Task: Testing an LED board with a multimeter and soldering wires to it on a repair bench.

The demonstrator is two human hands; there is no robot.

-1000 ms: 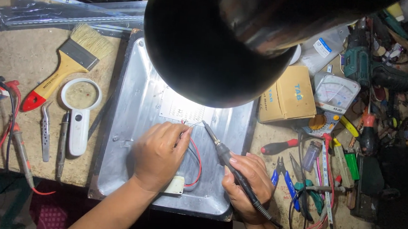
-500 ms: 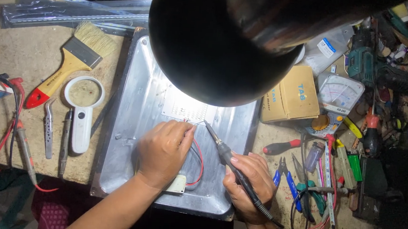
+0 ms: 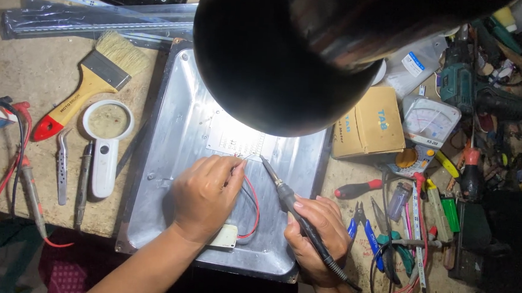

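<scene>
My right hand point(image 3: 319, 237) grips a black soldering iron point(image 3: 285, 196), its tip pointing up-left toward a white circuit board point(image 3: 237, 140) lying in a shallow metal tray point(image 3: 169, 159). My left hand point(image 3: 205, 195) rests in the tray with its fingertips pinching thin wire right at the board's lower edge, close to the iron's tip. Red and black wires point(image 3: 255, 207) loop from the board down to a small white block point(image 3: 225, 236) under my left wrist. A large black lamp shade point(image 3: 291, 52) hides the upper half of the board.
Left of the tray lie a magnifying glass point(image 3: 105, 146), a paintbrush point(image 3: 90, 82), tweezers point(image 3: 62, 166) and red probe leads point(image 3: 21, 168). To the right are a cardboard box point(image 3: 371, 123), an analog meter point(image 3: 426, 129), a red-handled screwdriver point(image 3: 358, 188), pliers point(image 3: 367, 234) and several other tools.
The view has shifted slightly. My left fingers have stretched up to the board's edge, and the iron tip has stayed close beside them.
</scene>
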